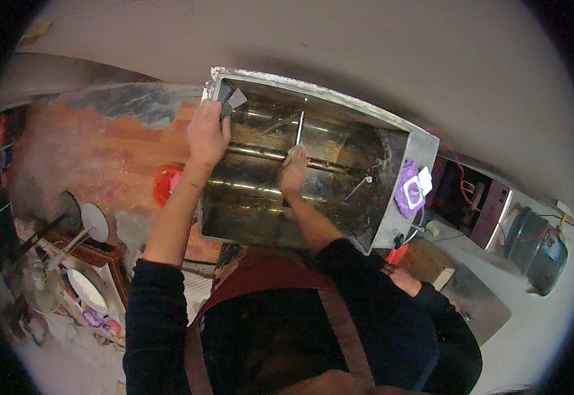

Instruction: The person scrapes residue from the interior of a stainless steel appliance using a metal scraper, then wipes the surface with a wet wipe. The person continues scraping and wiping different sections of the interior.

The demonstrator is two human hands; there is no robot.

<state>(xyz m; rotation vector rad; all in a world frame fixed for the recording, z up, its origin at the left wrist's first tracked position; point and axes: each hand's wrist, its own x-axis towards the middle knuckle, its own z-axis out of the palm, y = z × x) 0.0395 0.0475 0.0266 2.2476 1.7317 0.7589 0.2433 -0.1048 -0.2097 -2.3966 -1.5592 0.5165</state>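
A deep metal mixer trough lies before me, with a horizontal steel shaft and a thin cross rod inside. My left hand grips its left rim near the far corner, thumb on the inner side. By that thumb are a small white flat piece and a grey object; whether I hold either is unclear. Inside the trough, my right hand presses a crumpled whitish wipe against the shaft where the rod meets it. Dark residue marks the inner walls.
A purple wet-wipe pack with its lid up lies on the right ledge. Close on my right is another person's hand, near a cardboard box. A wall stands behind the trough. A red plastic container sits left; a green water jug stands far right.
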